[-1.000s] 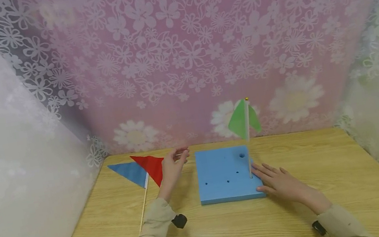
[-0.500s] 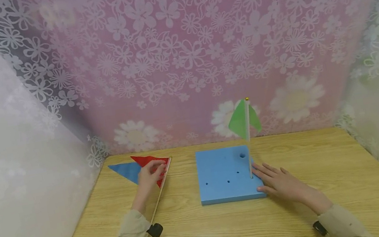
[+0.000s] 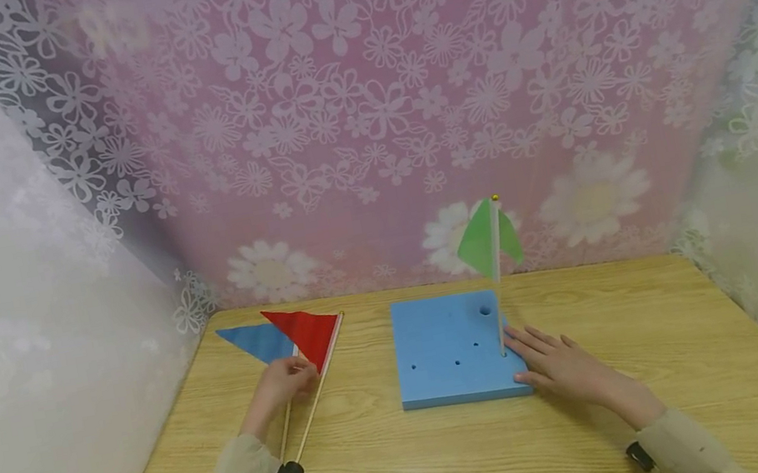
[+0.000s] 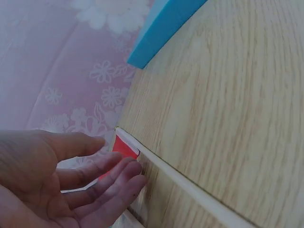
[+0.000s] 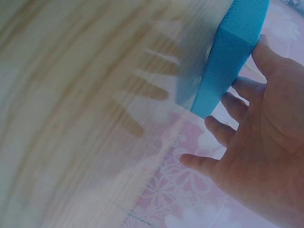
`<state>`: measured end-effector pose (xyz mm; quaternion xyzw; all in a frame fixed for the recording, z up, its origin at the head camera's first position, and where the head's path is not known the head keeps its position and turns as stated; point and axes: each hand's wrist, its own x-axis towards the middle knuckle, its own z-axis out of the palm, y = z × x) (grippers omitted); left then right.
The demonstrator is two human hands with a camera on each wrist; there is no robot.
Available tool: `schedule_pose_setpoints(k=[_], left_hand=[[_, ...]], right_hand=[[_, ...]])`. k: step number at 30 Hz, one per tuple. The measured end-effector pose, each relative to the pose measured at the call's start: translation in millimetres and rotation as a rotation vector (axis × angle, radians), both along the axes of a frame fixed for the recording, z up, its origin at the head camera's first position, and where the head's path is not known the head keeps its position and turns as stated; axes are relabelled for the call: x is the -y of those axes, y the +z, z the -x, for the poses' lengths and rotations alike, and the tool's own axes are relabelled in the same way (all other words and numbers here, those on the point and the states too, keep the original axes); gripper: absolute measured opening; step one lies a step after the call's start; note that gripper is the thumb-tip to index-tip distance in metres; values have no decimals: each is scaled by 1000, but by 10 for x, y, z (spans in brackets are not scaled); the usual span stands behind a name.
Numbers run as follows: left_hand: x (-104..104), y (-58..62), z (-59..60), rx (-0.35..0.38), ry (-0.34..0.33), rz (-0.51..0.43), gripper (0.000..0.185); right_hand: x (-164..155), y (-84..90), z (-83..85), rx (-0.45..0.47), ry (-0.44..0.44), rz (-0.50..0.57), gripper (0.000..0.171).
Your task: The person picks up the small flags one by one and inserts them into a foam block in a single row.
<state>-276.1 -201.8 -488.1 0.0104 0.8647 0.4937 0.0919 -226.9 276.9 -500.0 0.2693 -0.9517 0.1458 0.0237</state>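
My left hand [image 3: 279, 385] is over the blue flag's stick, beside the lower corner of the red flag [image 3: 309, 337]. In the left wrist view its fingers bend loosely with nothing between them, and the red flag's stick [image 4: 190, 190] runs past them. The blue flag [image 3: 253, 341] lies partly under the red one. My right hand [image 3: 570, 372] rests its extended fingers against the right edge of the blue board [image 3: 434, 332]; the right wrist view shows the fingertips along the board's side [image 5: 225, 61]. A green flag [image 3: 477, 243] stands upright in a hole near that edge.
More holes [image 3: 485, 310] of different sizes dot the board. Everything sits on a wood-grain table [image 3: 405, 469]. A pink flowered curtain [image 3: 370, 145] hangs behind its far edge, with pale sheets [image 3: 45, 329] at both sides.
My left hand has moved left from near the board, across the red flag, and down towards the blue flag's stick. The right hand and the board stay put.
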Motion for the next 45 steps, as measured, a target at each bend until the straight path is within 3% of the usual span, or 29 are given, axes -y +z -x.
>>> schedule_pose_setpoints(k=[4, 8, 18, 26, 33, 45], left_hand=[[-15, 9, -28, 18, -8, 95, 16], [-62, 8, -59, -31, -30, 206, 18], [-162, -30, -94, -118, 6, 320, 16], [-128, -52, -102, -94, 59, 297, 14], [-106, -39, -98, -109, 48, 271, 10], [-184, 9, -66, -95, 110, 21, 25]], right_hand=[[5, 21, -8, 17, -11, -5, 65], [11, 34, -16, 17, -15, -12, 65], [23, 46, -36, 14, -12, -13, 65], [28, 49, -38, 20, -14, -8, 65], [28, 53, -49, 24, -18, -15, 65], [30, 60, -47, 26, -16, -18, 65]])
